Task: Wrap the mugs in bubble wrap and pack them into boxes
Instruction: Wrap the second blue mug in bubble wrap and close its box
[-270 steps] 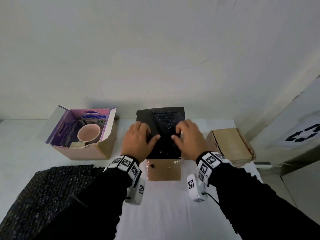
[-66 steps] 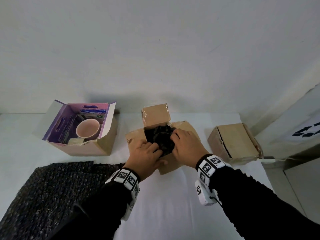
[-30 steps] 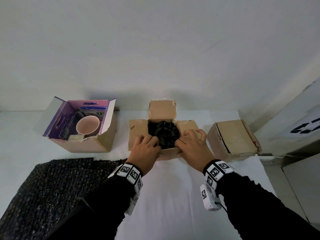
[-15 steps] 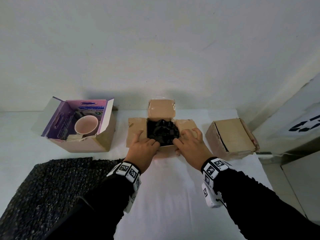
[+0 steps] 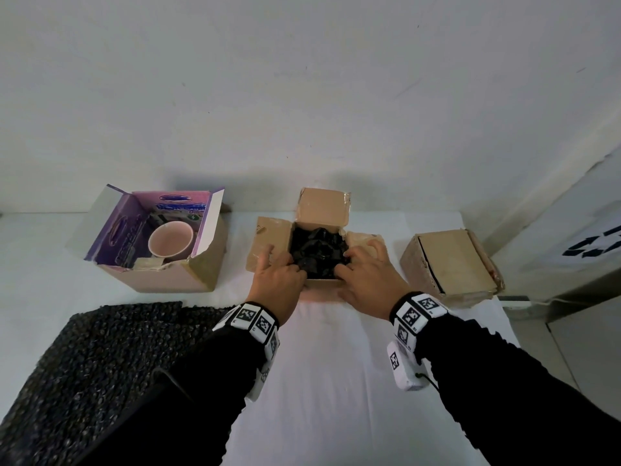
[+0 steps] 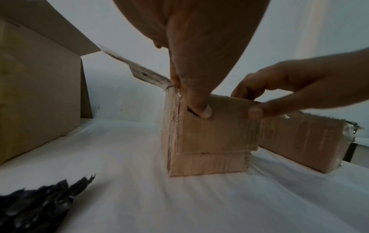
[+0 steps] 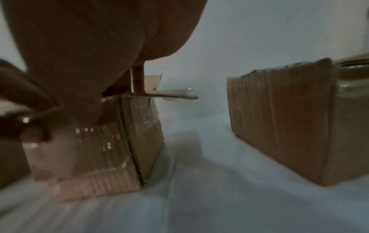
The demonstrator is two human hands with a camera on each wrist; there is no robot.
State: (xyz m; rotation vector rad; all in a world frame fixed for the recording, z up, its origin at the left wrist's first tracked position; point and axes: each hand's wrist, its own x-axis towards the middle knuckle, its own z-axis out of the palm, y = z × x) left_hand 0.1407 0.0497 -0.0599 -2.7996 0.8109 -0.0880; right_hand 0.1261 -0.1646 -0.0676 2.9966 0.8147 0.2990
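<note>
Surface: you work at a table [image 5: 329,381] under a white cover that runs back to the far wall.
Room: a plain pale wall [image 5: 302,95] rises straight behind the table; at the right edge stands a grey panel with a black arrow mark [image 5: 594,245].
Middle box [image 5: 321,282]: a small brown carton in front of you, its flaps spread open, the far flap standing up.
Wrapped mug [image 5: 317,252]: a black crumpled bundle sits inside the middle box, filling its opening.
Your left hand [image 5: 279,280]: it grips the near left corner of the middle box, thumb pressed on the near flap, fingers over the rim.
Your right hand [image 5: 368,280]: it pinches the near flap at the right corner, thumb in front and fingers curled over the rim beside the bundle.
Left box [image 5: 158,243]: purple-lined, open, well apart on the far left; a pink mug [image 5: 171,238] stands unwrapped in it.
Right box [image 5: 452,264]: a closed brown carton just right of the middle box, not touching it.
Bubble wrap [image 5: 87,371]: a black sheet lies flat on the near left of the table, partly under your left sleeve.
</note>
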